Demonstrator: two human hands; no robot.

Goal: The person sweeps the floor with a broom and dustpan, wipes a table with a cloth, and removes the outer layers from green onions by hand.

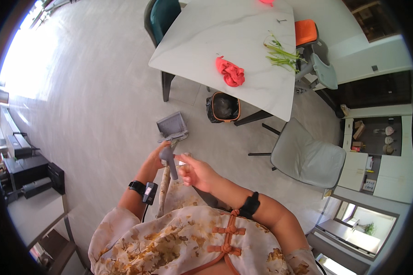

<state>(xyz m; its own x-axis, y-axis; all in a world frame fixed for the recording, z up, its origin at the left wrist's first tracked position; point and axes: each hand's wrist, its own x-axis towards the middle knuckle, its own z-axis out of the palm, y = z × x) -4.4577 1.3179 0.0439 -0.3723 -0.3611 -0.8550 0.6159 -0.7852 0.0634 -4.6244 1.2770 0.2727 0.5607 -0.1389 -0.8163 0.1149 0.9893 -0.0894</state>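
A grey long-handled dustpan (172, 125) rests on the floor in front of me. My left hand (159, 157) is closed around the grey plastic handle (172, 166), whose upper end points toward me. Just right of that handle is my right hand (198, 173), with nothing seen in its grasp. Its fingers are partly curled and apart, the foremost one reaching to the handle's edge; whether it touches cannot be made out. Part of the handle's shaft is hidden behind my left hand.
Beyond the dustpan stands a lined waste bin (226, 107) with an orange rim. A white marbled table (196, 44) bears a crumpled red cloth (231, 71) and green leafy stalks (282, 56). A grey chair (306, 154) is at right, a teal chair (165, 17) at far left.
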